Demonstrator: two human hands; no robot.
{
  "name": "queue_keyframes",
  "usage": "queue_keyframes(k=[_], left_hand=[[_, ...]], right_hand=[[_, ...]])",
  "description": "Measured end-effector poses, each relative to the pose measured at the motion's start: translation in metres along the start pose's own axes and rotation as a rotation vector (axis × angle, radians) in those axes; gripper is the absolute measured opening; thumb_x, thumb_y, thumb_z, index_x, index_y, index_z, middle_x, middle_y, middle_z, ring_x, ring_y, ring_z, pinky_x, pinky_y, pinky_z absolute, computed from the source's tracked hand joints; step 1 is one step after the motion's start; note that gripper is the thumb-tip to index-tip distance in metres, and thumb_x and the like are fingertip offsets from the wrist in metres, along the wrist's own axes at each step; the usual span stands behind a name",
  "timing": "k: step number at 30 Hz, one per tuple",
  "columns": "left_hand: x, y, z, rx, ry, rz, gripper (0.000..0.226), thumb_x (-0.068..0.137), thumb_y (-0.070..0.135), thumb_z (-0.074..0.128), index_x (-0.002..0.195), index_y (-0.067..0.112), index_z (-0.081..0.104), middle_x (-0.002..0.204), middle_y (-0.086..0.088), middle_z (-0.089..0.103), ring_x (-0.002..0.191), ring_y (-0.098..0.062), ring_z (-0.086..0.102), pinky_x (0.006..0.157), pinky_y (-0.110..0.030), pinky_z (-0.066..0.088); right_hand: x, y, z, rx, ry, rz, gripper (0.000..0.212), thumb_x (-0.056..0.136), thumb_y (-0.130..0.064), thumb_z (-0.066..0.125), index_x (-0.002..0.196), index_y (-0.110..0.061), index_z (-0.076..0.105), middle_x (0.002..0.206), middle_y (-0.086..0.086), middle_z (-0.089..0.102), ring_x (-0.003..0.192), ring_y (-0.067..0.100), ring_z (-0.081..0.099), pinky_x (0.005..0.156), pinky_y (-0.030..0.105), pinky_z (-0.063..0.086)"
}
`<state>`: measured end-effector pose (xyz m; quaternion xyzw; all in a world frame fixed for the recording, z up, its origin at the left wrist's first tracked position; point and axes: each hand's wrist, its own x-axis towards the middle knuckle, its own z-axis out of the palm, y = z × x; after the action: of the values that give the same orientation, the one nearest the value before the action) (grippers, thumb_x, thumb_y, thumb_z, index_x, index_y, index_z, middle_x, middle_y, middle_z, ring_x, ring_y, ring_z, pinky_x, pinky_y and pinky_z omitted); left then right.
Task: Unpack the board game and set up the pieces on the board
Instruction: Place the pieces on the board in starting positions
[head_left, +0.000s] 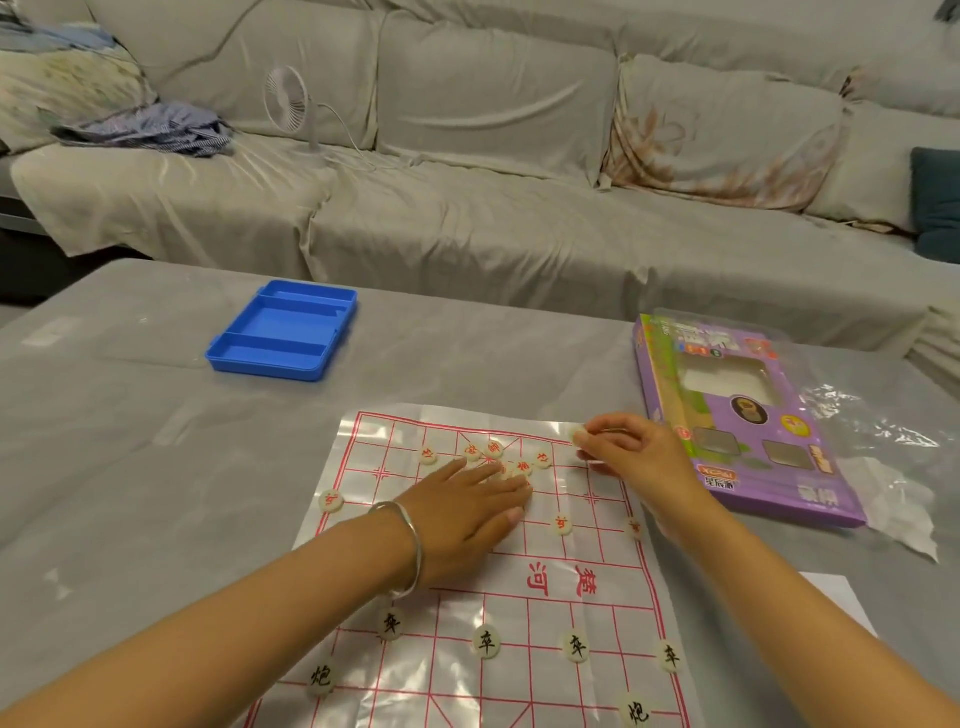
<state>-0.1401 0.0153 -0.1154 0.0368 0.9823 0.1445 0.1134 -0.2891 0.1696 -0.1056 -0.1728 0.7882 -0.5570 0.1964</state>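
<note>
A thin plastic Chinese chess board (613, 587) with red grid lines lies on the table. Several white round pieces with red characters (562, 525) sit on its far half, some bunched near the top middle. Pieces with black characters (487, 642) stand in a row on the near half. My left hand (467, 506) rests flat on the board, fingers spread over the bunched red pieces. My right hand (631, 452) pinches one white piece (576, 433) just above the board's far right corner.
A blue plastic tray (283, 332) with three compartments lies at the back left of the table. The purple game box (737, 421) and crumpled clear wrapping (883, 431) lie to the right. A grey covered sofa with a small fan (291, 104) stands behind.
</note>
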Motion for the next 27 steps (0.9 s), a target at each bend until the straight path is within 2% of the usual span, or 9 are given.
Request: queue_keyframes(k=[4,10,15,18,20,22,24,27], left_hand=[[0.014,0.010,0.003,0.063,-0.077,-0.038,0.050,0.100,0.038,0.009,0.148,0.026,0.005,0.156,0.010,0.000,0.143,-0.009,-0.005,0.114,-0.028,-0.009],[0.026,-0.002,-0.002,0.067,-0.016,-0.083,0.049,0.101,0.036,0.010,0.148,0.023,0.010,0.156,0.008,0.003,0.144,-0.009,-0.001,0.115,-0.027,-0.001],[0.024,-0.007,-0.004,-0.037,0.164,-0.045,0.046,0.101,0.036,0.018,0.143,0.026,0.030,0.154,0.008,0.017,0.142,-0.008,0.012,0.114,-0.024,0.006],[0.019,-0.010,-0.009,-0.067,0.275,-0.052,0.045,0.099,0.039,0.021,0.140,0.029,0.036,0.153,0.011,0.020,0.141,-0.009,0.017,0.114,-0.024,0.010],[0.016,-0.014,-0.010,-0.087,0.329,-0.081,0.046,0.097,0.044,0.020,0.138,0.031,0.038,0.152,0.012,0.022,0.140,-0.008,0.018,0.113,-0.024,0.012],[0.013,-0.018,-0.012,-0.110,0.363,-0.102,0.058,0.093,0.058,0.011,0.137,0.033,0.038,0.151,0.013,0.024,0.140,-0.007,0.018,0.110,-0.021,0.011],[0.011,-0.022,-0.013,-0.140,0.390,-0.120,0.082,0.078,0.072,-0.002,0.137,0.033,0.039,0.151,0.013,0.026,0.140,-0.007,0.018,0.109,-0.021,0.010],[0.008,-0.028,-0.012,-0.160,0.423,-0.151,0.101,0.064,0.081,-0.014,0.136,0.034,0.039,0.150,0.013,0.028,0.140,-0.008,0.020,0.113,-0.026,0.013]], right_hand=[[-0.005,0.006,-0.008,0.019,0.039,0.017,0.012,0.084,-0.018,0.067,0.096,-0.019,0.066,0.094,0.001,0.070,0.081,0.012,0.069,0.061,0.017,0.055],[-0.005,0.003,-0.012,0.077,-0.024,0.043,0.016,0.079,-0.017,0.071,0.094,-0.017,0.067,0.092,0.002,0.072,0.079,0.014,0.071,0.065,0.021,0.057],[-0.004,0.003,-0.018,-0.195,-0.076,-0.018,0.009,0.080,-0.019,0.071,0.089,-0.022,0.068,0.090,-0.007,0.067,0.078,0.008,0.065,0.057,0.011,0.051],[-0.002,0.005,-0.025,-0.439,-0.191,-0.047,0.011,0.080,-0.017,0.071,0.090,-0.021,0.070,0.091,-0.007,0.067,0.080,0.006,0.063,0.059,0.009,0.049],[0.001,0.009,-0.028,-0.511,-0.225,-0.044,0.015,0.081,-0.016,0.071,0.096,-0.018,0.072,0.097,-0.005,0.068,0.081,0.007,0.062,0.064,0.011,0.050],[0.003,0.012,-0.026,-0.537,-0.214,-0.045,0.020,0.083,-0.017,0.069,0.102,-0.016,0.071,0.101,-0.004,0.067,0.080,0.007,0.060,0.062,0.011,0.049],[0.004,0.016,-0.023,-0.575,-0.191,-0.068,0.022,0.085,-0.018,0.066,0.106,-0.017,0.070,0.105,-0.003,0.067,0.081,0.007,0.058,0.060,0.010,0.047],[0.003,0.021,-0.022,-0.593,-0.162,-0.094,0.024,0.086,-0.023,0.064,0.109,-0.019,0.069,0.109,-0.003,0.065,0.085,0.008,0.057,0.057,0.009,0.046]])
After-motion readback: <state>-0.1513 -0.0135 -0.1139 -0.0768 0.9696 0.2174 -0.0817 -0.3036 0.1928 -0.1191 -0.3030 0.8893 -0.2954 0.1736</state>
